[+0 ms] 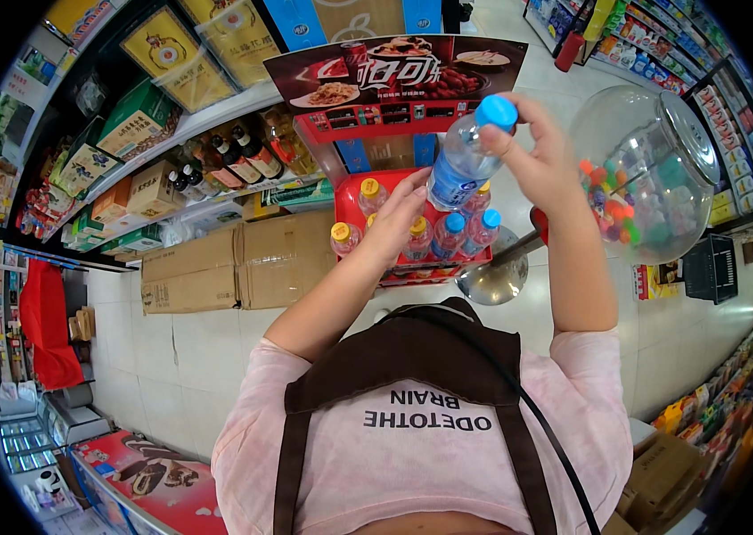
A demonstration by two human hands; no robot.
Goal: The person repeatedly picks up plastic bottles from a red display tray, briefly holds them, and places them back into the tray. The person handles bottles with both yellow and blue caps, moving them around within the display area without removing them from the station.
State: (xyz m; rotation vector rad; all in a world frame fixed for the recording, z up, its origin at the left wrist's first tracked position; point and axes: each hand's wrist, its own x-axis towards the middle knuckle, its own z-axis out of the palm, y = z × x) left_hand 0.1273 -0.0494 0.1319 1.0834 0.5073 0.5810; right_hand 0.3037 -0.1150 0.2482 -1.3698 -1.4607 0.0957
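My right hand is closed round the upper part of a clear water bottle with a blue cap and blue label. The bottle is tilted and hangs above a red display rack. My left hand reaches over the rack with fingers stretched out, close to the bottle's lower end; I cannot tell if they touch it. Around it in the rack stand several bottles: yellow-capped ones, such as a bottle at the left, and blue-capped ones, such as a bottle at the right. My left hand hides part of the rack.
A dark red sign board rises behind the rack. To the right stands a clear globe of colourful balls on a metal base. Cardboard boxes lie on the floor at left, below shelves of dark bottles. A black basket sits far right.
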